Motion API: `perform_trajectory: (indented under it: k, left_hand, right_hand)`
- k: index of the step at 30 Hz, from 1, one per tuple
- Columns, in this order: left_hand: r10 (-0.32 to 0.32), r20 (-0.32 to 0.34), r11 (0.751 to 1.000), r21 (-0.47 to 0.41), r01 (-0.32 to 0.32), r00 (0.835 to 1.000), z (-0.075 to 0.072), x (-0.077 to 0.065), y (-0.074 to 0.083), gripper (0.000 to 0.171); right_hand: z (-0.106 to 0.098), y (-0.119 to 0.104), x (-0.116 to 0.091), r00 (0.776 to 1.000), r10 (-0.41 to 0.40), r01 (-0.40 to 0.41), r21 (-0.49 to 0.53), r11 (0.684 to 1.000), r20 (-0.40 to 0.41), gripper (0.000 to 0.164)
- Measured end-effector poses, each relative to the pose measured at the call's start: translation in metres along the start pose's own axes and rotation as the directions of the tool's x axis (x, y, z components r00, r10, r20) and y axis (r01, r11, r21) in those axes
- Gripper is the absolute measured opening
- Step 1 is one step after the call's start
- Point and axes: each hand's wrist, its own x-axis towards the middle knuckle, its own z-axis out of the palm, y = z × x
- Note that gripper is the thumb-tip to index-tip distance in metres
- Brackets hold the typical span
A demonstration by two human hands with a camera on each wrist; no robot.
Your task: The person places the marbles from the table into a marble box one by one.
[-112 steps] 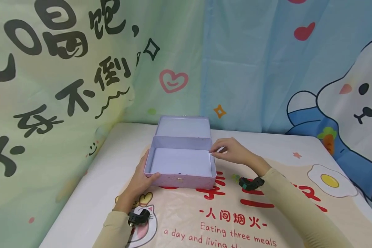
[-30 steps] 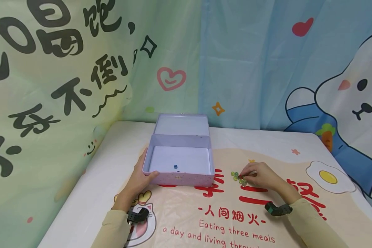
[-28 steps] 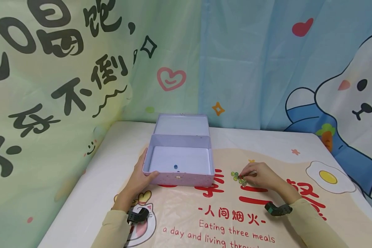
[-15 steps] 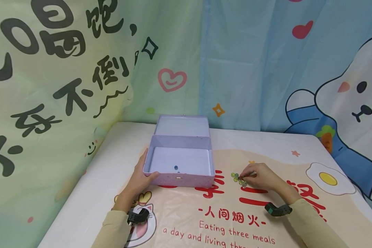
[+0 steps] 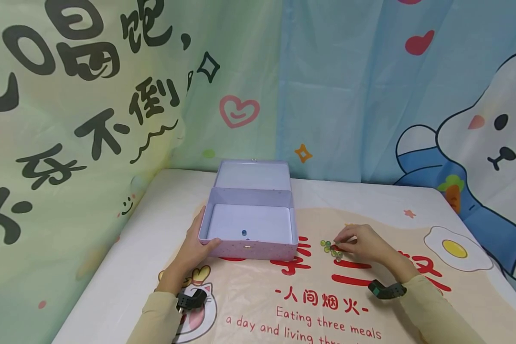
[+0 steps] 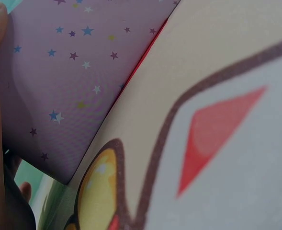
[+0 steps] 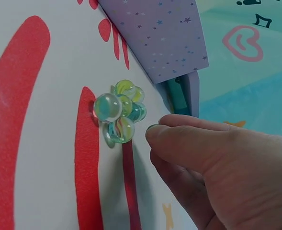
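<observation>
Newly off marble cluster: right fingers.

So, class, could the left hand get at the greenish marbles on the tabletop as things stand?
Probably not: the left hand grips the box by its left side, and the box stands between it and the marbles.

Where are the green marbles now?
In the head view, the green marbles lie on the printed tablecloth, right of the open box and just left of the right hand.
</observation>
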Motion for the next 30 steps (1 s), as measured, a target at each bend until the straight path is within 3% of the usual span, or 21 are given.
perform_trajectory:
  k: [17, 30]
  left_hand:
    - [-0.026, 0.002, 1.0, 0.0, 0.026, 1.0, 0.0, -0.002, 0.002, 0.098]
    - [-0.019, 0.0, 1.0, 0.0, 0.019, 1.0, 0.0, -0.001, 0.001, 0.098]
  right_hand:
    - [-0.004, -0.011, 0.008, 0.999, 0.021, -0.021, 0.009, 1.0, -0.042, 0.018]
    - [-0.009, -0.031, 0.019, 0.99, -0.077, 0.077, -0.005, 0.997, -0.121, 0.018]
